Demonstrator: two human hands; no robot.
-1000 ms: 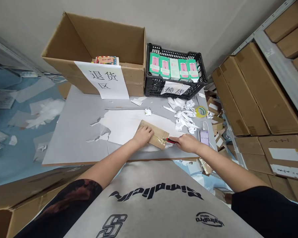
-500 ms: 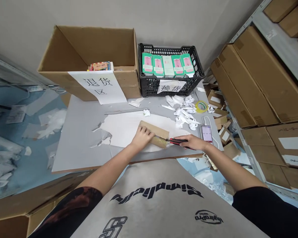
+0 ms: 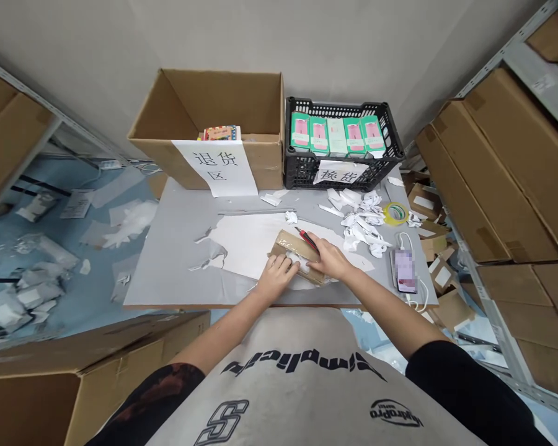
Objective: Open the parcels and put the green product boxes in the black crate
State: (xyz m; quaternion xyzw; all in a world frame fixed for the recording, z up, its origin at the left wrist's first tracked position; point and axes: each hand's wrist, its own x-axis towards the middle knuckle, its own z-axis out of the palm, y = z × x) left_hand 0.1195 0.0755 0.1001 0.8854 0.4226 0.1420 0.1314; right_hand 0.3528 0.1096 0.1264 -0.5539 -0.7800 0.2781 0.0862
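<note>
A small flat cardboard parcel [image 3: 291,243] wrapped in clear tape lies on the grey table [image 3: 177,248] close to its near edge. My left hand [image 3: 278,274] presses on the parcel's near left side with curled fingers. My right hand [image 3: 328,259] rests on the parcel's right part, closed round a red and black utility knife [image 3: 305,238] whose tip points up and left across the parcel.
A large open carton [image 3: 223,124] with a paper sign and a black crate [image 3: 341,152] of green boxes stand at the table's back. Crumpled paper scraps [image 3: 365,220], a tape roll [image 3: 395,213] and a phone [image 3: 404,269] lie right. Stacked cartons [image 3: 493,179] fill the right side.
My right hand has moved left from beside the parcel onto it, carrying the knife over the top. My left hand slid to the parcel's near side. The view has shifted.
</note>
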